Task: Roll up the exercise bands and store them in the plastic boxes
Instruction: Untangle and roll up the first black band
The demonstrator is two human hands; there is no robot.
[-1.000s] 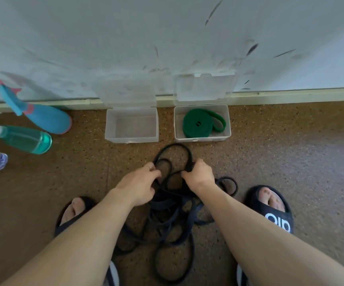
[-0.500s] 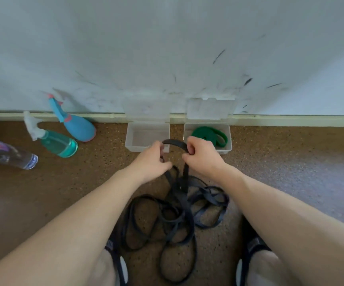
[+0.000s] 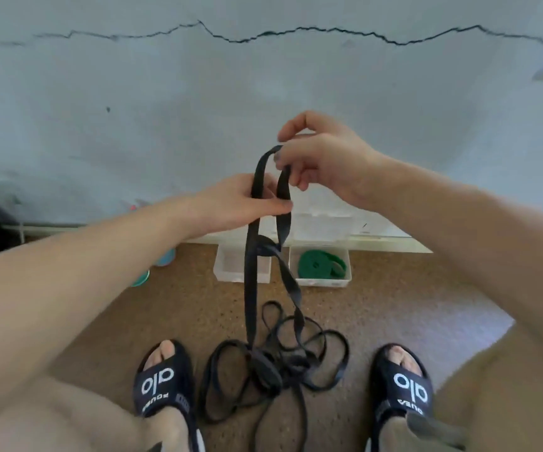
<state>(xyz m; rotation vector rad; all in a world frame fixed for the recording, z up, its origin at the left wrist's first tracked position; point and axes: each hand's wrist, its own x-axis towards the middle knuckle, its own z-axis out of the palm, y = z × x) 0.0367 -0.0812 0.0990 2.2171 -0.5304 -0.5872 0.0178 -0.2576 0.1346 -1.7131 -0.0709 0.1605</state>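
Note:
A long black exercise band hangs from both hands, its lower part lying tangled on the floor between my feet. My right hand pinches the top of the band's loop, raised in front of the wall. My left hand holds the two hanging strands just below it. Against the wall stand two clear plastic boxes with lids open: the left box is empty, the right box holds a rolled green band.
Cork-patterned floor runs up to a cracked grey wall. Spray bottles lie at the left, mostly hidden by my left arm. My feet in black slides flank the tangled band. A dark object sits at the far left edge.
Both hands rose from floor level, lifting the band's loop up in front of the wall. The view tilted up and pulled back, so the boxes now sit lower and my feet show.

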